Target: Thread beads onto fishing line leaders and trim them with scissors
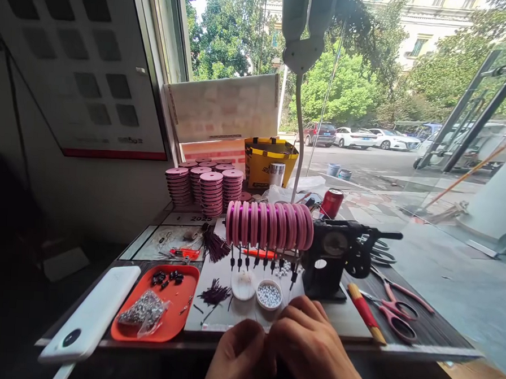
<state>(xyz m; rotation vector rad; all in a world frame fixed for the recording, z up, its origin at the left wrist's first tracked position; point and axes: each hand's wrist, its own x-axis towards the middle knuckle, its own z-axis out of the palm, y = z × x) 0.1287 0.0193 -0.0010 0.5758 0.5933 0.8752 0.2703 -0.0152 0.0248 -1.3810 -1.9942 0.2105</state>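
My left hand and my right hand meet at the front edge of the table, fingers closed in a pinch. Whatever lies between the fingertips is too small or hidden to make out. Just beyond them stands a small white dish of silvery beads, beside a round white lid. Above these, a row of pink spools sits on the shaft of a black hand-cranked winder. Small black weights hang below the spools on thin lines. Short dark cord pieces lie to the left.
On the left are an orange tray with a bag of small metal parts and a white phone. Scissors and a red-wrapped wooden stick lie right. Stacked pink spools, a yellow bag and a red can stand behind.
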